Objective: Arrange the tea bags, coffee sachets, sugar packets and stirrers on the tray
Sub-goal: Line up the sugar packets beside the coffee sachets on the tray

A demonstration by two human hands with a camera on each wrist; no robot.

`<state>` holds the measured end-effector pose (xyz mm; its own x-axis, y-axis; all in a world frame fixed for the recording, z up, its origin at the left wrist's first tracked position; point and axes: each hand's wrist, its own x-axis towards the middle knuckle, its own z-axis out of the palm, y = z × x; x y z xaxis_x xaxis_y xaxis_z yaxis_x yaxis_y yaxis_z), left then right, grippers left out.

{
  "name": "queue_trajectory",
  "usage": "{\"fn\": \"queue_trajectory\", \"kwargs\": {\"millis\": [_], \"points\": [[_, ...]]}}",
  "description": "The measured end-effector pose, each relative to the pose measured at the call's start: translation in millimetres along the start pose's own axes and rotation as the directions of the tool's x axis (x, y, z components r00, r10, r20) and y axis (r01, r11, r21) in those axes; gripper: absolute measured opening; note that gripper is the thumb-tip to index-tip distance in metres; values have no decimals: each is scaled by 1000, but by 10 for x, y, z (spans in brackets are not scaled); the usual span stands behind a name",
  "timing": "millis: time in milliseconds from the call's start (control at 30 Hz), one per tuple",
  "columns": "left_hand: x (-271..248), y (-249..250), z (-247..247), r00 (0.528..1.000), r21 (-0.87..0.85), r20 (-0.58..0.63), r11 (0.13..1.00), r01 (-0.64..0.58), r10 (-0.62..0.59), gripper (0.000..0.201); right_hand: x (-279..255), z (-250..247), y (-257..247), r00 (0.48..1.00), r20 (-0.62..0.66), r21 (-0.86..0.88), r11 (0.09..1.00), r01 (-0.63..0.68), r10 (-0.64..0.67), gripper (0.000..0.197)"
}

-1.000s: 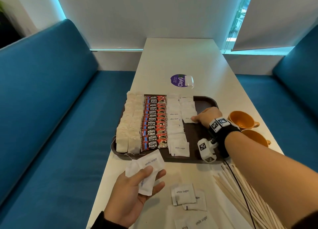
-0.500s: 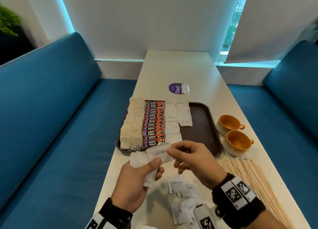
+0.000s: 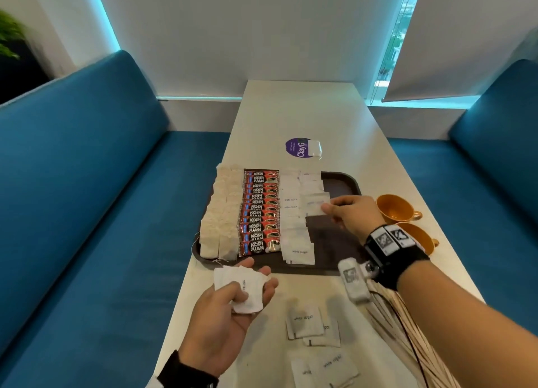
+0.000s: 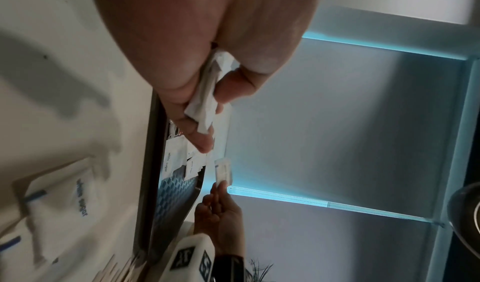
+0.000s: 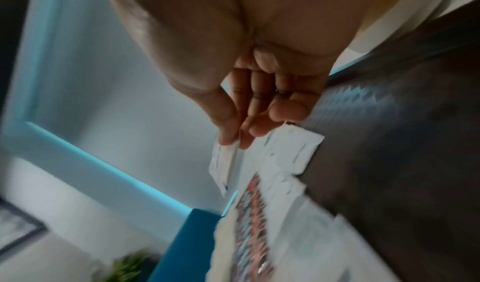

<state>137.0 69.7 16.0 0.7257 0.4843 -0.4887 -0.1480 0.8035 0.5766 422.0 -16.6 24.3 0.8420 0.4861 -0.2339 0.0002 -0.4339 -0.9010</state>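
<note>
A dark brown tray (image 3: 340, 180) on the white table holds rows of pale tea bags (image 3: 224, 213), red coffee sachets (image 3: 259, 213) and white sugar packets (image 3: 292, 213). My right hand (image 3: 349, 214) pinches one sugar packet (image 3: 316, 208) by its corner, just above the second sugar row; the same packet (image 5: 223, 167) hangs from thumb and finger in the right wrist view. My left hand (image 3: 233, 309), palm up near the tray's front edge, grips a small stack of sugar packets (image 3: 241, 288) under the thumb. Wooden stirrers (image 3: 407, 329) lie on the table at lower right.
Loose sugar packets (image 3: 305, 323) lie on the table in front of the tray. Two orange cups (image 3: 396, 208) stand right of the tray. A purple sticker (image 3: 297, 150) is beyond it. Blue benches (image 3: 87, 213) flank the table.
My right hand took a sugar packet from the stack in my left hand and carried it out over the tray's second sugar row. The left hand has dropped a little toward me.
</note>
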Motion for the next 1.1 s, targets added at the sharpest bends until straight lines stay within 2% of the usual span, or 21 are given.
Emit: {"fn": "queue_trajectory", "kwargs": {"millis": [100, 233, 400, 467, 567, 667, 800, 967, 1100], "points": [[63, -20, -43, 1000, 63, 12, 998, 11, -12, 52, 410, 34, 153, 998, -20, -155, 985, -69, 66, 13], [98, -41, -55, 1000, 105, 13, 994, 12, -13, 44, 680, 125, 306, 992, -79, -403, 908, -118, 94, 26], [63, -49, -24, 1000, 114, -7, 993, -6, 7, 35, 714, 149, 214, 990, -101, -453, 881, -138, 103, 29], [7, -33, 13, 1000, 135, 4, 991, -24, 23, 36, 608, 136, 118, 993, -94, -405, 909, -102, 70, 19], [-96, 1, 70, 997, 178, 12, 981, -74, 73, 36, 192, 135, -135, 999, -17, -249, 968, 35, -40, 12], [-196, 12, 125, 993, 178, 19, 977, -120, 119, 39, -465, 183, -352, 980, 144, -75, 986, 148, -136, 21], [-291, -7, 179, 987, 146, 42, 976, -163, 158, 37, -1268, 228, -390, 920, 368, 57, 991, 121, -133, 32], [-343, -57, 174, 986, 229, 73, 959, -165, 152, 29, -1717, 273, -185, 928, 341, 146, 984, 106, -151, 22], [-304, -83, 129, 984, 355, 50, 918, -178, 171, 21, -1682, 228, -106, 915, 366, 75, 985, 152, -169, 19]]}}
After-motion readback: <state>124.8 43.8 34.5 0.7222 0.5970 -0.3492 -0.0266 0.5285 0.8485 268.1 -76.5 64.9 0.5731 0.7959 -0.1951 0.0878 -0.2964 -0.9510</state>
